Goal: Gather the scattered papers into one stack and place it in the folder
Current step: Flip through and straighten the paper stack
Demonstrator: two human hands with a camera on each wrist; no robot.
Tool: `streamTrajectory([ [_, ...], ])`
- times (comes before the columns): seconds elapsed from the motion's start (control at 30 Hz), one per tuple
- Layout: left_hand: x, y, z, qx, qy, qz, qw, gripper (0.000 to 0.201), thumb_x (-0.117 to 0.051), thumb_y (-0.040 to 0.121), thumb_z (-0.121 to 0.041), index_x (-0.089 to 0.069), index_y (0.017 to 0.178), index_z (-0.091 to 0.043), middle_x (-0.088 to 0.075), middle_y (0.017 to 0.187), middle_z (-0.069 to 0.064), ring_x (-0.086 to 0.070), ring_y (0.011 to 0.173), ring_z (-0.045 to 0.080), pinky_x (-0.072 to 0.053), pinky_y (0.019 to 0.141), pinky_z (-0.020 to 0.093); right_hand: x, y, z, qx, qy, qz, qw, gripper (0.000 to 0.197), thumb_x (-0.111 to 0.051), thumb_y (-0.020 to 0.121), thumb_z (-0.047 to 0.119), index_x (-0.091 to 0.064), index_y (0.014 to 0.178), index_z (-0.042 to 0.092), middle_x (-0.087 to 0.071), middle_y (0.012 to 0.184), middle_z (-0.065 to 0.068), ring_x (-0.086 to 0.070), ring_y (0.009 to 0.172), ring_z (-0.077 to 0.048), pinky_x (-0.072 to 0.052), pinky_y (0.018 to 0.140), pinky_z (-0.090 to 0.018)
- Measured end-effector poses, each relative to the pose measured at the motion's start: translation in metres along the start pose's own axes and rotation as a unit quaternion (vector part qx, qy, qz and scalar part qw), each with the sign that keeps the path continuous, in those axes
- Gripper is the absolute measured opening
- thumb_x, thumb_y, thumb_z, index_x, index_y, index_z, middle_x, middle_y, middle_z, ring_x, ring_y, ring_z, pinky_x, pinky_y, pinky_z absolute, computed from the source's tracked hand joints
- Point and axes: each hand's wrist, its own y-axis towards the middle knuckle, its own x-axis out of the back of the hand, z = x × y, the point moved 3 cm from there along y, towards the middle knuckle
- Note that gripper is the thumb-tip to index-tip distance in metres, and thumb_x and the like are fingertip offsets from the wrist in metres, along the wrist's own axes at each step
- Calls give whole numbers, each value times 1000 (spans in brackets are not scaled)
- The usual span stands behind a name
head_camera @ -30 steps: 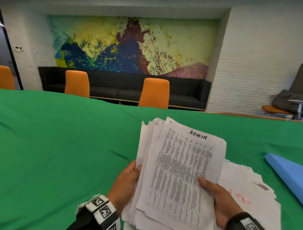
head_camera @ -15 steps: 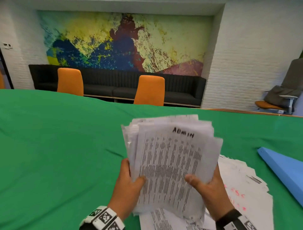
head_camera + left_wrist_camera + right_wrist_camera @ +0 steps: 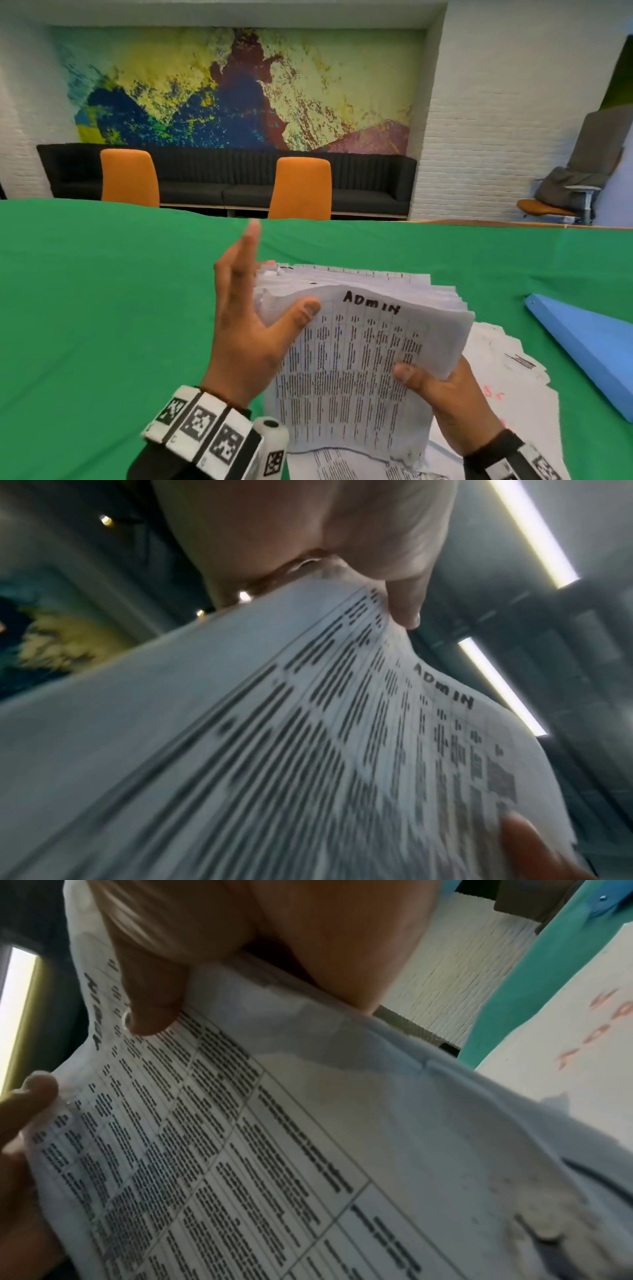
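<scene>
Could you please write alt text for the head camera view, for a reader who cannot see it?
Two hands hold a stack of printed papers, its top sheet marked ADMIN, upright over a green table. The right hand grips its lower edge; the left hand braces its side. More loose papers and a blue folder lie right.

Head view above; wrist views beneath stack

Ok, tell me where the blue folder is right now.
In the head view the blue folder lies on the green tablecloth at the right edge, just right of the loose papers on the table and beyond the right hand.
</scene>
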Motion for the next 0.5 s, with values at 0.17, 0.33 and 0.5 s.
streamTrajectory([
  [0.17,-1,3,4,-13,-47,45,998,33,-59,85,-37,-65,117,-42,-45,140,5,-52,119,2,-52,88,13,1,-1,-7,-36,-11,18,999,59,-88,59,30,-72,113,17,-76,110,-13,-72,103,-33,-56,92,-60],
  [0.33,1,-22,39,167,-221,95,956,121,-82,48,-76,-23,150,-51,-67,126,-9,-69,112,14,-61,84,30,-1,-4,7,18,4,-2,1000,26,-69,83,11,-79,94,33,-78,107,-7,-74,98,-28,-58,89,-56],
  [0.5,-19,-55,50,204,-165,87,961,81,-85,51,-58,-44,121,-49,-71,113,-12,-73,98,13,-60,72,23,4,-5,-4,19,-19,2,1000,21,-74,81,23,-76,99,33,-75,112,-8,-72,105,-29,-58,92,-56],
])
